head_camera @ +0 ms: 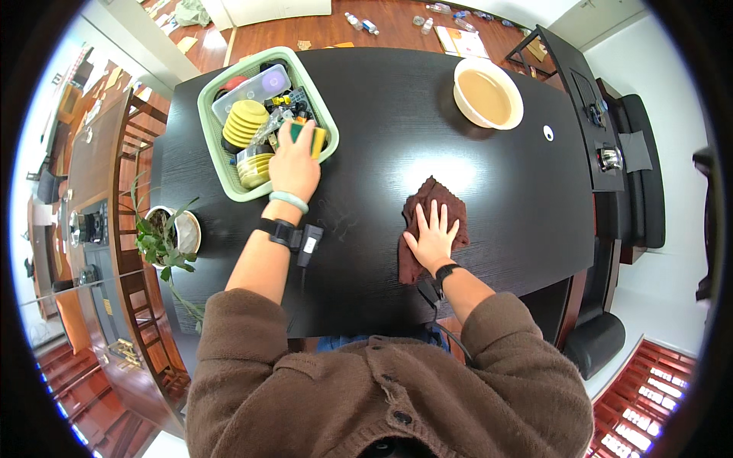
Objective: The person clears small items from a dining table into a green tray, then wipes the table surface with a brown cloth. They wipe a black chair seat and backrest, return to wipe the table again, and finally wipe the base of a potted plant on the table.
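My left hand (pixel 295 163) reaches over the near right part of a green plastic basket (pixel 329 129), its fingers on a yellow and green scouring sponge (pixel 318 143). In the basket are stacked yellow discs (pixel 246 121), a clear lidded plastic box (pixel 252 94) and small mixed items. My right hand (pixel 433 240) lies flat with fingers spread on a dark brown cloth (pixel 409 266) on the black table (pixel 366 229). A cream bowl (pixel 517 109) of cloudy brownish liquid stands at the back right.
A potted plant (pixel 154 237) stands at the table's left edge. A small white oval (pixel 548 133) lies right of the bowl. A cable (pixel 452 338) hangs by my right wrist. Plastic bottles (pixel 354 22) lie on the floor beyond. A black side table (pixel 578 114) stands at the right.
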Available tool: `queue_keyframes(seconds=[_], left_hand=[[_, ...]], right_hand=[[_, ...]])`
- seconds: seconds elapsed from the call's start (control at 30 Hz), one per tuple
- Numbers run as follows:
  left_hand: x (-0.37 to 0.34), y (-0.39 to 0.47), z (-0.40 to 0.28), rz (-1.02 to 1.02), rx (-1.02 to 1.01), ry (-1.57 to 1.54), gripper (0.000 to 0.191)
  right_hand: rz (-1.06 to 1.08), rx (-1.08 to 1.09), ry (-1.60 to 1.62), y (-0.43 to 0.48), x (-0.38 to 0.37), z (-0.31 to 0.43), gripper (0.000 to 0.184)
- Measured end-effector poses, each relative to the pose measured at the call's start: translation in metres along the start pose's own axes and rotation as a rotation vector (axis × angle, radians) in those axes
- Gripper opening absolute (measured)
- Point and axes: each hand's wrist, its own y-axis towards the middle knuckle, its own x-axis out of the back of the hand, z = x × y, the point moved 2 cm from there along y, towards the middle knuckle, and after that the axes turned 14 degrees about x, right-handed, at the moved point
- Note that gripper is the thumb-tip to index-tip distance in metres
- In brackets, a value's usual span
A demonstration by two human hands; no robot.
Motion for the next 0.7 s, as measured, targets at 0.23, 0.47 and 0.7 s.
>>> queue_keyframes(seconds=[0.23,0.47,0.7], left_hand=[[0.003,-0.022,0.059,-0.143,-0.026,-0.064,0.064],[-0.001,-0.057,0.121,-0.524,0.464,-0.224,0.054],[-0.019,-0.053,0.151,0.052,1.151,-1.216,0.058]], right_hand=[[-0.024,0.062,0.028,0.062,0.015,0.060,0.078],[-0.065,0.540,0.133,0.096,0.019,0.143,0.076],[0.047,1.267,0.150,0.073,0.010,0.176,0.068]])
